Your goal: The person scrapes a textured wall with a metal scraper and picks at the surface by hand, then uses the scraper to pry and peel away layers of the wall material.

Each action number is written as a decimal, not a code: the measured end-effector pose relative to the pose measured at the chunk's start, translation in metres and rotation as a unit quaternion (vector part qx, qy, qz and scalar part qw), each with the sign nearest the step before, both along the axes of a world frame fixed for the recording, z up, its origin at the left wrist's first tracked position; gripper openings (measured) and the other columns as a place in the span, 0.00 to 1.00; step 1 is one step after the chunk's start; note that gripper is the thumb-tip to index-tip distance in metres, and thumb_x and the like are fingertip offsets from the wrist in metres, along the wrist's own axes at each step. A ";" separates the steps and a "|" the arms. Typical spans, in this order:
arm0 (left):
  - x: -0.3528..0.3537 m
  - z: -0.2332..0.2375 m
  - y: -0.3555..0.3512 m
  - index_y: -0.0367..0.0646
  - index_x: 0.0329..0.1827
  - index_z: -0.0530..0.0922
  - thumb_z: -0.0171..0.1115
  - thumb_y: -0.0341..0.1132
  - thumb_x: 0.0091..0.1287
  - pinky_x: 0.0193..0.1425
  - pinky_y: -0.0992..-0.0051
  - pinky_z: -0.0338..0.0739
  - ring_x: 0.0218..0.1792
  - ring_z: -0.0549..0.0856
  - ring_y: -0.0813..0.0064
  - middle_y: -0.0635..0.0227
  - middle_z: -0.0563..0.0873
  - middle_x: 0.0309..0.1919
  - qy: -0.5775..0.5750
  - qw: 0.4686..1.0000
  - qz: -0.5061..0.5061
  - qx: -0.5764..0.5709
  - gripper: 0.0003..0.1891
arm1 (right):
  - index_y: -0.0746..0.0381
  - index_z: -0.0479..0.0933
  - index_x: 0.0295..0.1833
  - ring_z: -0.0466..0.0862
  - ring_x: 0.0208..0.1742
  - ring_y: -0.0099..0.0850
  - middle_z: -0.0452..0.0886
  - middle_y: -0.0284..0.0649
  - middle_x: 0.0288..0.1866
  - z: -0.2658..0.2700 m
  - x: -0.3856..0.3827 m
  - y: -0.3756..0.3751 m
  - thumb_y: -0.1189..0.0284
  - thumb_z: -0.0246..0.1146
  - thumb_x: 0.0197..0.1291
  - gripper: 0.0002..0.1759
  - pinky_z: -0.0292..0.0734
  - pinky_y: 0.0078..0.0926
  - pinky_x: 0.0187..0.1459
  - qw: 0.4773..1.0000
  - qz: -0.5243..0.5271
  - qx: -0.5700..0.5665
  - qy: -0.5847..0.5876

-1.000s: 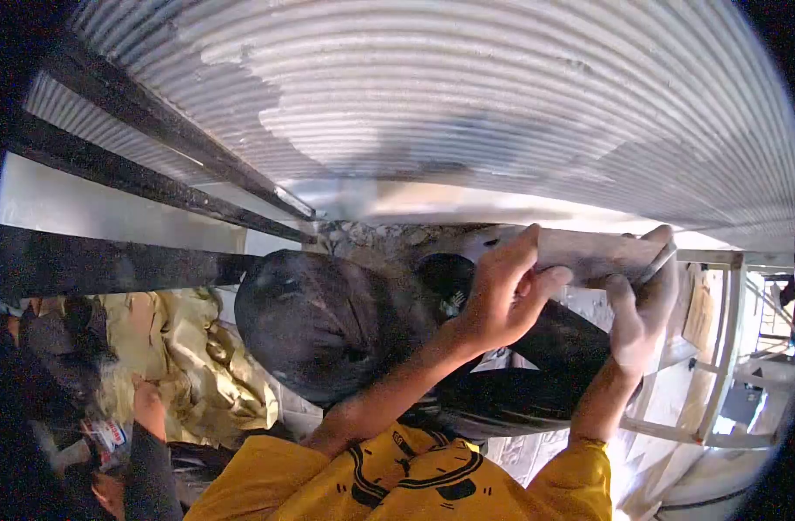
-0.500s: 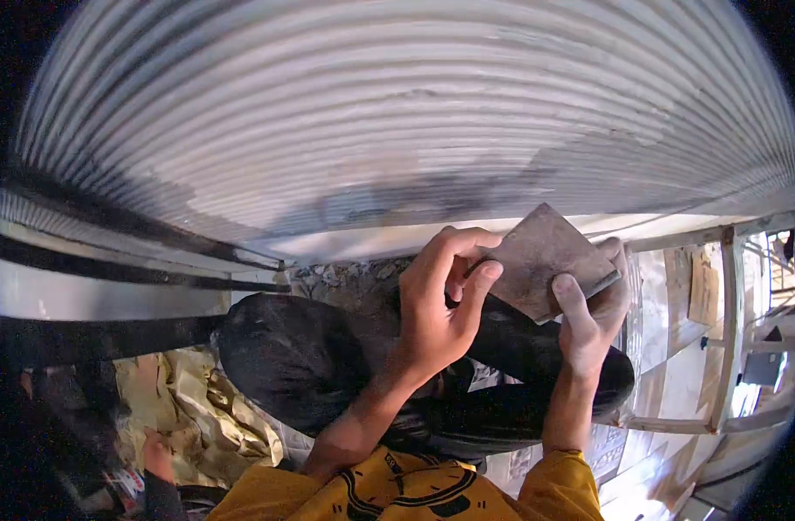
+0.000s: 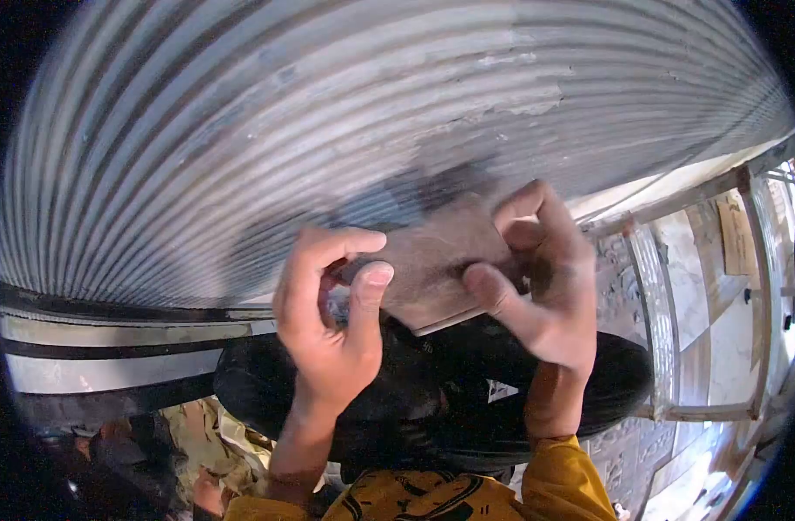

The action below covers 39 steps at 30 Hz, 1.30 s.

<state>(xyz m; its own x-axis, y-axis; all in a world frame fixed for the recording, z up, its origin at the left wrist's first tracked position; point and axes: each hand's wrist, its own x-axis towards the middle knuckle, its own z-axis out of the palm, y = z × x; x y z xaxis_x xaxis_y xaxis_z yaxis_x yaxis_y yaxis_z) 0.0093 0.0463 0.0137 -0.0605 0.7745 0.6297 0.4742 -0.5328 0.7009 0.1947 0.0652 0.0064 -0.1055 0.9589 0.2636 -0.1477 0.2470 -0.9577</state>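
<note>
A flat, square, brownish-grey piece [image 3: 441,256] is held up in front of the ridged surface, above my dark-clothed legs. My right hand [image 3: 541,278] grips its right side, thumb on the near face and fingers around the edge. At its left corner, my left hand [image 3: 341,300] has thumb and forefinger curled close to the edge; contact there is hard to make out. The piece is slightly blurred.
A large corrugated grey surface [image 3: 328,130] rises ahead. To the right stands a worn frame [image 3: 662,321] over patterned tiles. Crumpled tan material [image 3: 206,443] lies at the lower left, with part of another person's hand [image 3: 209,491] near it.
The square piece has moved left and turned, its lower edge now nearly level. Both my hands have shifted, the left one farther left. The view has tilted.
</note>
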 end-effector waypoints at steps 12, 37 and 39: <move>0.012 0.069 0.036 0.46 0.37 0.85 0.74 0.26 0.53 0.48 0.66 0.70 0.39 0.79 0.68 0.71 0.82 0.35 0.414 0.865 0.098 0.265 0.10 | 0.65 0.72 0.47 0.72 0.42 0.24 0.75 0.34 0.37 -0.009 0.016 0.000 0.66 0.63 0.61 0.16 0.68 0.22 0.47 0.991 -0.118 0.008 0.067; 0.020 0.023 0.066 0.55 0.29 0.83 0.70 0.35 0.55 0.49 0.71 0.57 0.35 0.72 0.74 0.80 0.76 0.26 0.370 0.857 0.102 0.345 0.03 | 0.67 0.72 0.46 0.71 0.39 0.23 0.75 0.35 0.37 0.006 0.035 -0.014 0.62 0.64 0.57 0.20 0.64 0.20 0.44 0.975 -0.175 0.017 0.134; 0.014 0.014 0.060 0.54 0.29 0.83 0.69 0.33 0.54 0.49 0.71 0.59 0.36 0.73 0.73 0.78 0.77 0.27 0.387 0.851 0.102 0.339 0.03 | 0.68 0.72 0.48 0.72 0.41 0.23 0.76 0.36 0.38 0.010 0.033 -0.018 0.64 0.64 0.60 0.19 0.65 0.20 0.45 0.975 -0.161 0.015 0.154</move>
